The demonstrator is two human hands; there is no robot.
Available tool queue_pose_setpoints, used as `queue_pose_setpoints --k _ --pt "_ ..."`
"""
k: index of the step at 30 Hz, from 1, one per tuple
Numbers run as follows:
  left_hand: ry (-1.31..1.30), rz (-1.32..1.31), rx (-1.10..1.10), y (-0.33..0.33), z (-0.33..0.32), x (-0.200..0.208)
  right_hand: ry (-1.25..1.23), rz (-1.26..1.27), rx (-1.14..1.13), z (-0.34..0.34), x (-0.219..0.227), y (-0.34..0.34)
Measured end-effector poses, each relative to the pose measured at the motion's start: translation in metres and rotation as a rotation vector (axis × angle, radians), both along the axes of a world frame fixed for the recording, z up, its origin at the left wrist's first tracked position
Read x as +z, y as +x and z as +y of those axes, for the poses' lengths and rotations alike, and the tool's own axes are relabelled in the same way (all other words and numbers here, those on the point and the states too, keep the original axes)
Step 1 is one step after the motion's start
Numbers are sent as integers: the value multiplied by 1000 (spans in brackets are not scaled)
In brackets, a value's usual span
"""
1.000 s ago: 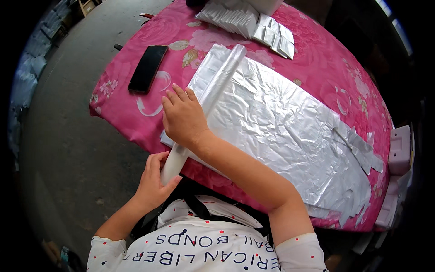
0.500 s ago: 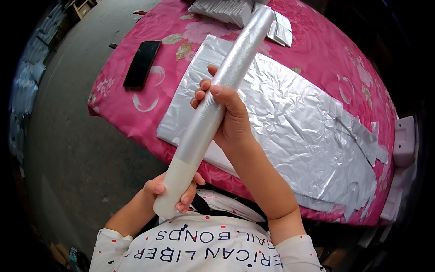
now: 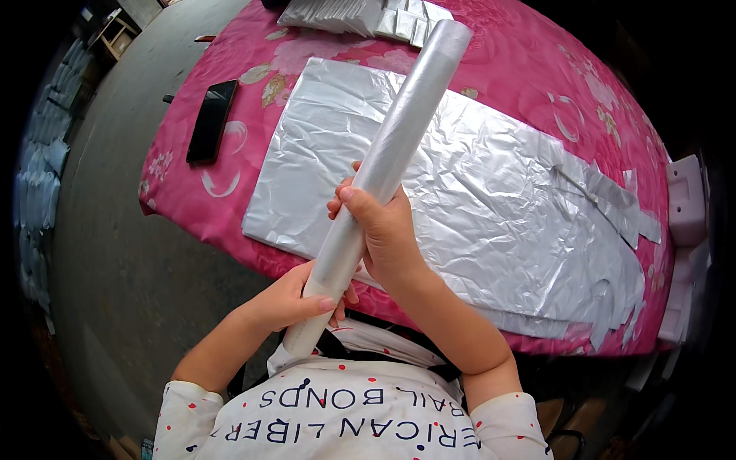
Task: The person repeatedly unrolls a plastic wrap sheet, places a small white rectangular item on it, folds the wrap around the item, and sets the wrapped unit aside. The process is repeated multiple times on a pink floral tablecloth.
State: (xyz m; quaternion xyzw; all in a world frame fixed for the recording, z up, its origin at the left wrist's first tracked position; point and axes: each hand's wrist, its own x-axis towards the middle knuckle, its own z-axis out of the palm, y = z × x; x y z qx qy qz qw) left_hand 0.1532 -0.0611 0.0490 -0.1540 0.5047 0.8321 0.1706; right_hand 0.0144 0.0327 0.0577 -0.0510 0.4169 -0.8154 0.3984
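Note:
A long roll of shiny, translucent plastic film (image 3: 410, 111) slants across the view, its far end raised over the table. My right hand (image 3: 381, 226) is wrapped round its middle, thumb on top. Lower down, my left hand (image 3: 295, 295) grips the roll's near, whiter end, which rests close to my shirt. Beneath the roll lies a wide, crinkled stack of silvery plastic sheets (image 3: 491, 199) on the table, with loose, torn-looking strips at its right end.
A pink flowered tablecloth (image 3: 521, 46) covers the table. On its left side lies a black phone (image 3: 212, 123). Folded silvery packets (image 3: 330, 15) are stacked at the far edge. A pale plastic container (image 3: 686, 199) stands at the right edge. Grey floor (image 3: 115, 215) extends to the left.
The roll's near end has come lower and closer to my body. My right hand has shifted down, and my left hand has moved higher on the whitish end, its thumb now across the top.

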Motion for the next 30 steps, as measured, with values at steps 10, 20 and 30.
queue_pose_setpoints --k 10,20,30 --pt "31 -344 -59 14 -7 -20 134 -103 -16 27 -26 -55" --pt "-15 -319 -137 48 -10 -30 405 242 -189 106 -26 -148" --pt "-20 -280 -126 50 -8 -32 541 477 107 84 -24 -136"
